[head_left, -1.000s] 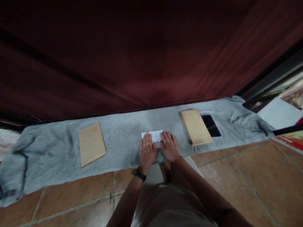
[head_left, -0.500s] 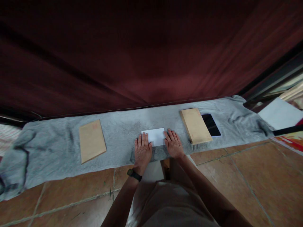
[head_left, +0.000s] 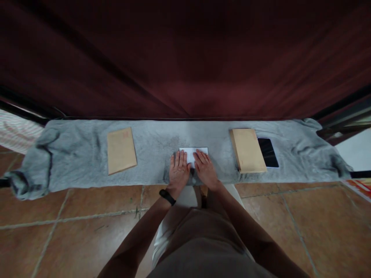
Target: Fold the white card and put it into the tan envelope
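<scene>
Paper: a white folded sheet (head_left: 193,153) lies at the middle of the grey cloth (head_left: 78,154), which is spread along the floor at the foot of a dark red curtain (head_left: 185,58).
Left hand: the left hand (head_left: 178,172) lies flat, fingers straight and together, pressing the near left part of the paper; it grips nothing. A black band (head_left: 167,196) sits on its wrist.
Right hand: the right hand (head_left: 205,170) is likewise spread flat on the paper's near right part, just beside the left, holding nothing.
Left of the paper: a brown envelope (head_left: 121,150), well apart.
Right of the paper: a stack of brown envelopes (head_left: 247,150), with a dark phone (head_left: 268,152) touching its far side.
Risk: the soft, rumpled cloth may give under pressure, so a crease could come out crooked or the paper could slide.
Hidden: the hands cover the paper's near edge; how many folds it has cannot be told. The envelope's red marking is too small to read.
</scene>
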Tool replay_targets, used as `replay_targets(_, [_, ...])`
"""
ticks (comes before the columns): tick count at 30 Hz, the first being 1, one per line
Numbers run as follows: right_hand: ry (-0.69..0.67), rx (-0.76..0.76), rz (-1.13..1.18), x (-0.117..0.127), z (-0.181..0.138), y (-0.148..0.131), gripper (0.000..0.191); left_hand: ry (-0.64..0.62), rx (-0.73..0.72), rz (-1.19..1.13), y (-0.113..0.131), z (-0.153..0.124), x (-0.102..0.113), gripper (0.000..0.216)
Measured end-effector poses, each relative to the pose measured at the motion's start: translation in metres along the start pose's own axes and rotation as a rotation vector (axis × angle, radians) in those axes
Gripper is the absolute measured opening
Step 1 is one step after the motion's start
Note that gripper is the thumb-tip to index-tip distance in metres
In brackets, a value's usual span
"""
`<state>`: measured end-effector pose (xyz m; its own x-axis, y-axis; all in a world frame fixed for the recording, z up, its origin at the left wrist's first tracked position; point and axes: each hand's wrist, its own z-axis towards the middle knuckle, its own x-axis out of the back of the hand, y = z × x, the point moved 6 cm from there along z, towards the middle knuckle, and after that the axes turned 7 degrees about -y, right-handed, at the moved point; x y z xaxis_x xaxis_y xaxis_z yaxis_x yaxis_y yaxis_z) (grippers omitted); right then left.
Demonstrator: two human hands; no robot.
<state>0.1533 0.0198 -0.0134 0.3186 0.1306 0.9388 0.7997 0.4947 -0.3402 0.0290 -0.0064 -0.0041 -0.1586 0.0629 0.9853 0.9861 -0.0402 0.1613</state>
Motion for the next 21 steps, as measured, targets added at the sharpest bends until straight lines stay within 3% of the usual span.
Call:
replay_targets(14, [0.055,-0.101,-0.021,0.001,-0.018,0.032,0.051,-0.001,-0.005,-0.015,-0.001,0.000,-0.004,0.058])
replay_targets(21, [0.073,-0.100,-0.021,0.001,-0.019,0.035,0.051,0.034,0.003,-0.033,-0.004,-0.001,-0.004,0.058])
